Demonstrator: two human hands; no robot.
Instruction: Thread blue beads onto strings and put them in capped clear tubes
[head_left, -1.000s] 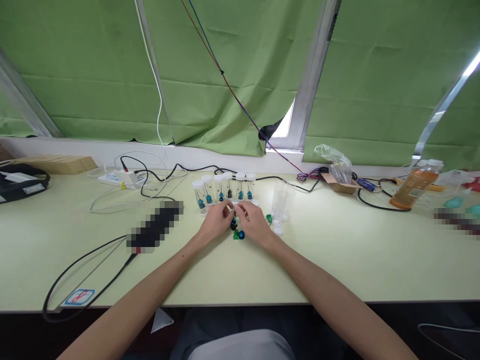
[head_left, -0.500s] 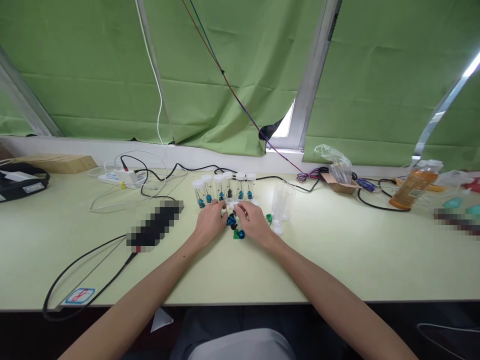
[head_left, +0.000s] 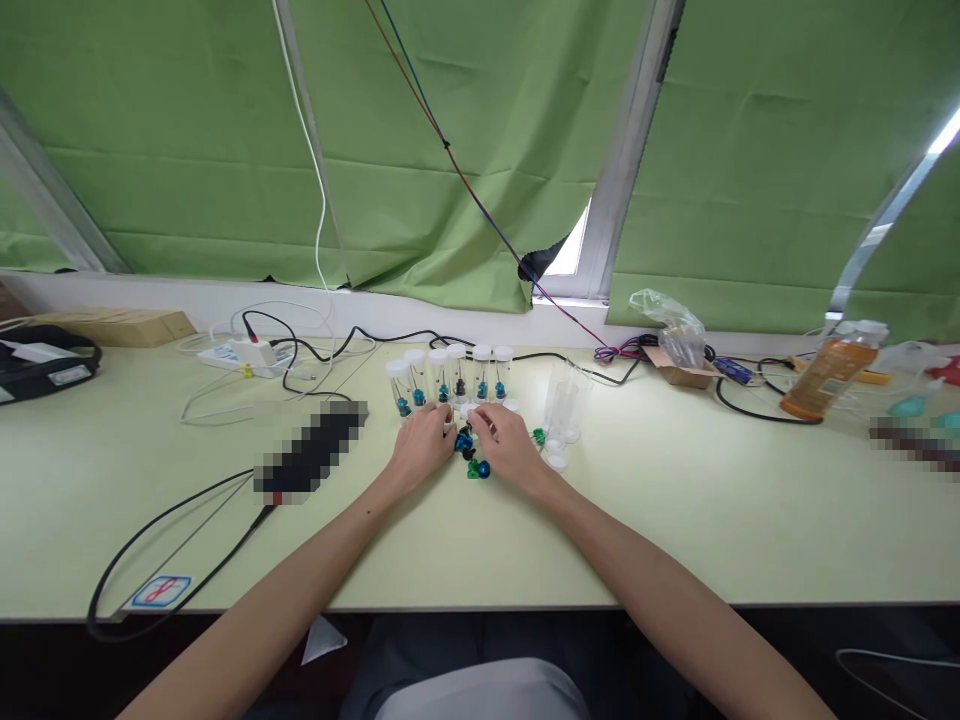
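My left hand [head_left: 424,442] rests on the table with its fingers curled; whatever it grips is hidden. Close on its right, my right hand [head_left: 510,445] is closed too, thumb and forefinger by a small white cap [head_left: 469,411]. I cannot make out what is in its fingers. Between and below the hands lie small blue pieces [head_left: 463,442], a green piece [head_left: 473,469] and a round dark-blue one [head_left: 484,469]. Behind them stand several clear tubes [head_left: 460,372] with white lids, holding blue or dark pieces on thin stems. Another green piece [head_left: 538,437] lies beside my right hand.
More clear tubes [head_left: 559,400] stand to the right, near loose white lids [head_left: 556,462]. A pixelated black object [head_left: 311,455] with a cable lies left. Further off are a power strip [head_left: 251,352], a small open carton [head_left: 679,370] and a tilted orange bottle [head_left: 829,372].
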